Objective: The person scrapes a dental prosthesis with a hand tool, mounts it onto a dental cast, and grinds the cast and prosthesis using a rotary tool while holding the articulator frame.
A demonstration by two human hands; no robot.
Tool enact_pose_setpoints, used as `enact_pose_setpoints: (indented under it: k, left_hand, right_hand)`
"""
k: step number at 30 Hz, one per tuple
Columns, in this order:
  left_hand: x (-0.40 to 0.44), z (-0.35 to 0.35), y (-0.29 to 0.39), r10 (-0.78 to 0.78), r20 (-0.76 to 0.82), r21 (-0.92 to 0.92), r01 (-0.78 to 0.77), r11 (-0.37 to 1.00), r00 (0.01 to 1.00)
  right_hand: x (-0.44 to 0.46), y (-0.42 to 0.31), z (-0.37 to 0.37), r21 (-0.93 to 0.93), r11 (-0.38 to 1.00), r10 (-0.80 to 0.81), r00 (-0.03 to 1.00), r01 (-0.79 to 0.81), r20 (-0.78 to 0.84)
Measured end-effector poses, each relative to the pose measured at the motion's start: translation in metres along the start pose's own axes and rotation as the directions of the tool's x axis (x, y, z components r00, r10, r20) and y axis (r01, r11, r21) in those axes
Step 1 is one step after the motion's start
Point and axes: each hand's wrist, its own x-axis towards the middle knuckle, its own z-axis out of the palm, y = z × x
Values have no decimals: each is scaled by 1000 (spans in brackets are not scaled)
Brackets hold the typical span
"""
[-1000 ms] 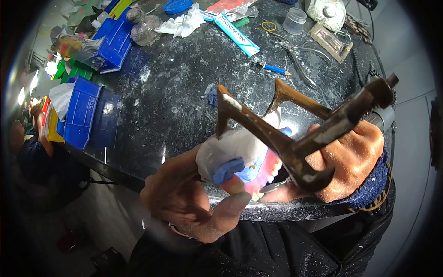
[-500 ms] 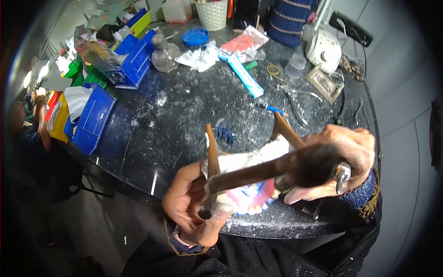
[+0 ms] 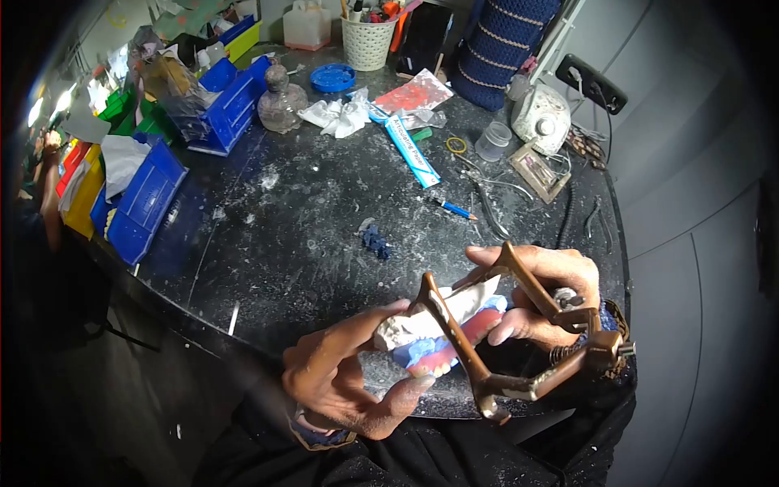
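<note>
A white plaster model (image 3: 406, 326) with blue material and a pink denture base (image 3: 442, 357) with pale teeth lies between my hands, over the table's front edge. My left hand (image 3: 349, 369) holds its left end, fingers behind and thumb at the teeth. At the right end, my right hand (image 3: 548, 284) grips the model, its thumb by the pink base. A brown metal articulator frame (image 3: 462, 337) stands open across the model and reaches right, in front of my right hand. A small metal part (image 3: 566, 299) shows beside my right fingers; what it belongs to is unclear.
On the dark table (image 3: 284, 235) are a blue pencil (image 3: 456, 209), an Articulating Paper packet (image 3: 411, 152), a blue scrap (image 3: 375, 242), a clear cup (image 3: 492, 141) and wire tools. Blue bins (image 3: 146, 203) stand left, near another person's arm (image 3: 50, 187). A white basket (image 3: 367, 42) stands behind.
The articulator frame has turned, its joint end now low at the right. Both hands and the model have tilted, and my right fingers have come onto the model's right end. The view has shifted.
</note>
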Motion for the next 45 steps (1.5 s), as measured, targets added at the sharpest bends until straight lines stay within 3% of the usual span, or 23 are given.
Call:
enact_pose_setpoints:
  k: [3, 6, 8, 10, 14, 17, 24, 26, 29, 31, 33, 36, 39, 42, 44, 45]
  left_hand:
    - [6, 9, 0, 97, -55, -25, -98, 995, 994]
    - [15, 13, 5, 188, -75, -14, -189, 982, 979]
    - [18, 12, 4, 214, -64, -8, -215, 977, 975]
    - [18, 11, 3, 215, -43, -16, -216, 976, 976]
    - [17, 8, 2, 197, -8, -36, -198, 980, 980]
    - [17, 6, 3, 178, 16, -50, -177, 983, 984]
    - [20, 1, 8, 114, 84, -75, -108, 991, 990]
    - [16, 3, 2, 167, 22, -82, -164, 983, 986]
    - [8, 8, -15, 232, -48, -79, -235, 969, 972]
    - [8, 8, -14, 226, -42, -87, -229, 970, 973]
    - [9, 7, -11, 197, -30, -107, -199, 974, 980]
    - [8, 7, -8, 119, -15, -168, -120, 979, 993]
    - [7, 6, -1, -65, 5, -318, 63, 946, 998]
    - [13, 3, 14, -314, 72, -483, 309, 819, 947]
    - [20, -2, 21, -441, 157, -491, 457, 741, 884]
    - [20, 0, 17, -426, 131, -456, 436, 776, 895]
  right_hand:
    - [0, 6, 2, 89, 995, 49, 999, -50, 22]
    - [1, 14, 4, 127, 991, -50, 998, 45, 30]
    - [-2, 13, 5, 344, 933, 90, 995, -101, 49]
    - [-4, 10, 5, 447, 873, 188, 980, -194, 58]
    - [-2, 8, 8, 491, 834, 269, 962, -252, 38]
    - [0, 3, 4, 299, 926, 227, 973, -229, 43]
    - [0, 2, 7, 266, 935, 241, 970, -236, 14]
    - [-1, 5, 7, 265, 941, 215, 977, -209, 8]
    - [-1, -1, 4, 233, 917, 327, 945, -323, 23]
    - [-4, 6, 5, 335, 900, 295, 955, -279, 4]
    - [-6, 5, 7, 283, 898, 363, 931, -338, -41]
    - [-6, 11, 5, 156, 972, 182, 983, -175, -31]
    - [-6, 6, 13, 169, 980, 132, 983, -109, -128]
    - [-11, 5, 12, 309, 918, 305, 942, -250, -141]
    - [-13, 8, 12, 213, 967, 189, 957, -142, -220]
    - [-11, 12, 14, 141, 989, 74, 966, -40, -249]
